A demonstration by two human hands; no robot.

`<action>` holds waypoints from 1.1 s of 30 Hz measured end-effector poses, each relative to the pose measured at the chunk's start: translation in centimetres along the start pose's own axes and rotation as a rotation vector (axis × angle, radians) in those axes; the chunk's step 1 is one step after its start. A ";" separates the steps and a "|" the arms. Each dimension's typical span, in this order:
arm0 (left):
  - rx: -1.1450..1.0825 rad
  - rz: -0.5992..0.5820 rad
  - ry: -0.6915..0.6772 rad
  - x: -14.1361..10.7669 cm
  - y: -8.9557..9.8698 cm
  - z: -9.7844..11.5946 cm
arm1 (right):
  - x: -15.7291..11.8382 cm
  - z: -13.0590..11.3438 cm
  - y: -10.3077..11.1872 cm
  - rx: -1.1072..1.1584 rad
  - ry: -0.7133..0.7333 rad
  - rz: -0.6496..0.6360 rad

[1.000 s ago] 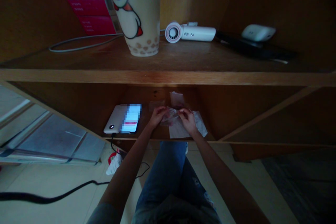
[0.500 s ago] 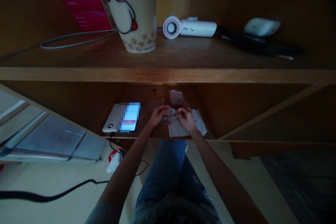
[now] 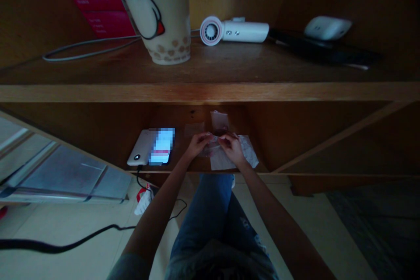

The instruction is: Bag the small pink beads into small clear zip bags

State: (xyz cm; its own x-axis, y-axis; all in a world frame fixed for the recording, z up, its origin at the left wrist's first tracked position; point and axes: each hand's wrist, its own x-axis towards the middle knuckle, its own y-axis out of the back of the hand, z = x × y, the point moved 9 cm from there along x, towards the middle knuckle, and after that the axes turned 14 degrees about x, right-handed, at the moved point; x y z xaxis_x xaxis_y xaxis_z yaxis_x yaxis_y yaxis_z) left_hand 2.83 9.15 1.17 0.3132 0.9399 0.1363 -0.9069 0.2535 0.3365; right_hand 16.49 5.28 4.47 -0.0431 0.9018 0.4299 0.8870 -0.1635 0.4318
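My left hand [image 3: 199,143] and my right hand [image 3: 232,148] meet over the lower shelf, fingers closed in a pinch. Between them is a small clear plastic bag [image 3: 214,139], gripped from both sides near its top edge; what it holds is too dim to make out. Beneath my right hand lies a white paper sheet [image 3: 219,160], partly covered. Just beyond my fingers rests another small clear bag [image 3: 219,119]. A flat, see-through bag [image 3: 194,129] lies behind my left hand.
Left on the lower shelf are a lit phone [image 3: 162,146] and a white power bank [image 3: 139,151] with a black cable. Above, the upper shelf [image 3: 210,92] carries a bubble tea cup [image 3: 170,17], a white handheld fan [image 3: 244,31] and a white case [image 3: 328,28] on a dark object.
My fingers have shifted slightly on the plastic bag, and the two hands are a little closer together. The camera view has moved slightly; the other things rest where they were.
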 end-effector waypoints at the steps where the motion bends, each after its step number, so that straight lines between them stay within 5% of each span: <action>1: 0.009 -0.002 -0.010 0.0 0.0 0.1 | 0.0 0.0 0.0 0.007 0.005 0.006; 12: 0.251 -0.055 -0.177 -0.3 -0.9 2.0 | 0.0 -0.9 -0.4 -0.007 0.079 -0.050; 23: 0.162 0.066 -0.092 0.0 0.4 0.5 | -0.1 -0.1 -0.2 -0.013 0.057 0.005; 33: 0.132 -0.034 -0.083 -0.3 -0.6 1.0 | -0.1 -1.0 -0.6 -0.020 0.104 -0.046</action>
State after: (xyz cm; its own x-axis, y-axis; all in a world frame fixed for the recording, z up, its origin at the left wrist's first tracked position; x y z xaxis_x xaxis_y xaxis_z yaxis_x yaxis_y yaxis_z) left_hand 3.53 8.50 1.82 0.3703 0.9078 0.1970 -0.8520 0.2475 0.4613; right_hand 15.51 4.86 4.97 -0.1322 0.8624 0.4887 0.8737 -0.1314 0.4683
